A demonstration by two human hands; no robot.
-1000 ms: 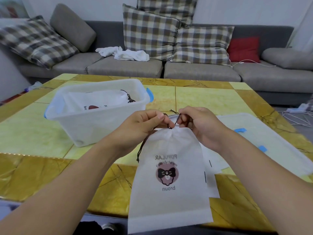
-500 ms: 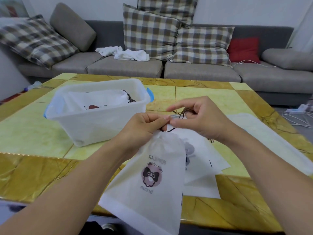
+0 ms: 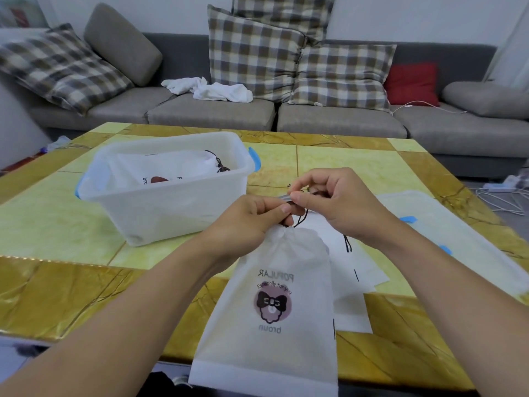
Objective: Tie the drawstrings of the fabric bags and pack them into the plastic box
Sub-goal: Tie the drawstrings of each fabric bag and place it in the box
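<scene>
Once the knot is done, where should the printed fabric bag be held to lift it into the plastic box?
Probably at the gathered neck, from above. The fabric bag is cinched into a narrow bunch there, just below the left hand and right hand working the drawstring. Its flat body would flop. The plastic box sits to the left.

Both forearms bare, no sleeves in view up to frame edge. Left hand (image 3: 246, 222) & right hand (image 3: 332, 202): no rings, no watch, no bracelet or glove visible. Fingernails short, unpainted, e.g. left thumb nail. Wrists plain, nothing worn. No clothing of the person seen otherwise; upper arms & torso out of frame.
</scene>
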